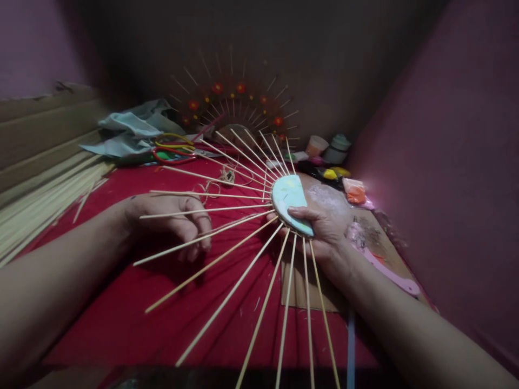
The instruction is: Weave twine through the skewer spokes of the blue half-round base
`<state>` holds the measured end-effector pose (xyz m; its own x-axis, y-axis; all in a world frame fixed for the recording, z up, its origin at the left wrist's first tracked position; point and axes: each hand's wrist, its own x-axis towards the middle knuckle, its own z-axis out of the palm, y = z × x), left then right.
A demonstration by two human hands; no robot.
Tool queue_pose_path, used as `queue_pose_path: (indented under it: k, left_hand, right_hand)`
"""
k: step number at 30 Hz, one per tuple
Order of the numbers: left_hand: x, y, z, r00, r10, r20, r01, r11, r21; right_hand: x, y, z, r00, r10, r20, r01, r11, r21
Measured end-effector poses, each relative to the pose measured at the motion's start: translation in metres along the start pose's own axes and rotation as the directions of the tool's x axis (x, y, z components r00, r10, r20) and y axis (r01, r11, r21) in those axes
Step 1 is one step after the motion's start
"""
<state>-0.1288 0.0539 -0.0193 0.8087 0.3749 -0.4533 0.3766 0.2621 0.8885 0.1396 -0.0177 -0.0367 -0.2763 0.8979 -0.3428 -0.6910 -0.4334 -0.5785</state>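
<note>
My right hand (pixel 330 227) grips a light blue half-disc (pixel 290 202) tilted on edge, with several thin wooden sticks (pixel 227 294) fanning out from its rim to the left and down. My left hand (pixel 174 219) rests palm down on the red cloth (pixel 121 313) behind the spread sticks, fingers curled, and I cannot tell if it pinches one stick. A finished fan of sticks with red flowers (pixel 239 102) leans against the dark back wall.
A bundle of long sticks (pixel 40 202) lies at the left. Grey-blue cloth (pixel 130 132), red and yellow-handled scissors (pixel 174 151), twine (pixel 227 174), small pots (pixel 328 147) and coloured clay packets (pixel 344 183) sit at the back. Cardboard (pixel 300 283) lies under my right wrist.
</note>
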Motion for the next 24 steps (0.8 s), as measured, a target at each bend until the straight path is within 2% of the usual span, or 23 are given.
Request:
queue_pose_path:
  k: [3, 5, 9, 15, 18, 21, 24]
  left_hand:
    - [-0.003, 0.000, -0.005, 0.999, 0.036, -0.026, -0.036, 0.999, 0.018]
    - [-0.005, 0.001, -0.011, 0.993, 0.107, -0.053, -0.101, 0.990, 0.103]
    - [-0.014, 0.004, -0.027, 0.981, 0.195, -0.016, -0.183, 0.941, 0.284]
    - [-0.034, 0.004, -0.039, 0.975, 0.206, -0.084, -0.171, 0.937, 0.304]
    - [-0.041, 0.003, -0.042, 0.957, 0.277, -0.083, -0.240, 0.921, 0.307]
    - [-0.043, 0.005, -0.046, 0.923, 0.351, -0.155, -0.290, 0.903, 0.318]
    - [-0.040, 0.009, -0.047, 0.919, 0.286, -0.270, -0.192, 0.926, 0.327]
  right_hand:
    - [0.001, 0.000, 0.001, 0.998, -0.060, -0.035, 0.061, 0.998, 0.025]
    - [0.002, -0.001, 0.002, 0.994, -0.093, -0.055, 0.095, 0.995, 0.031]
    - [0.002, -0.001, 0.004, 0.985, -0.146, -0.097, 0.148, 0.989, 0.019]
    - [0.002, 0.001, 0.007, 0.960, -0.204, -0.192, 0.211, 0.977, 0.018]
    - [0.002, 0.003, 0.007, 0.947, -0.238, -0.214, 0.248, 0.969, 0.021]
    - [0.002, 0.004, 0.007, 0.942, -0.266, -0.203, 0.274, 0.962, 0.011]
    - [0.002, 0.003, 0.007, 0.937, -0.282, -0.204, 0.290, 0.957, 0.008]
